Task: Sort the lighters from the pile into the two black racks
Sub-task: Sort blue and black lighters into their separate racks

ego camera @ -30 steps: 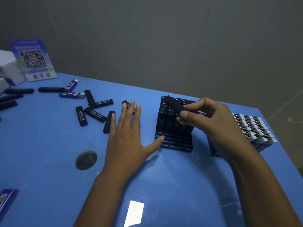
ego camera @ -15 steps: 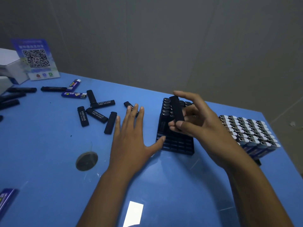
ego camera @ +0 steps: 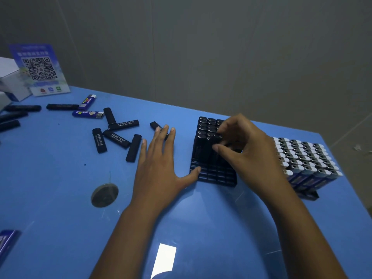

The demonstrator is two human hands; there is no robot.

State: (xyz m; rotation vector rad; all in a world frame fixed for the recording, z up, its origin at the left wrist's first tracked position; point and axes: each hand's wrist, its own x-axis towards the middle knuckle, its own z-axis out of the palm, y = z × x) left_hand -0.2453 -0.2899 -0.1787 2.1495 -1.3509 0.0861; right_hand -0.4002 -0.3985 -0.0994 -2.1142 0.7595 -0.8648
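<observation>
Since half a second ago, the right hand (ego camera: 247,150) has lowered its black lighter (ego camera: 216,140) upright into the rack (ego camera: 213,174). Its fingers (ego camera: 223,126) pinch the lighter's top; the left hand (ego camera: 159,170) lies spread flat on the desk (ego camera: 60,188).

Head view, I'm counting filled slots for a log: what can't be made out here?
- Black rack: its right columns are hidden by the right hand.
- Lighter in that grip: mostly covered by fingers.
- Second rack: buried under blue lighters.
- Lighter print: too small.
</observation>
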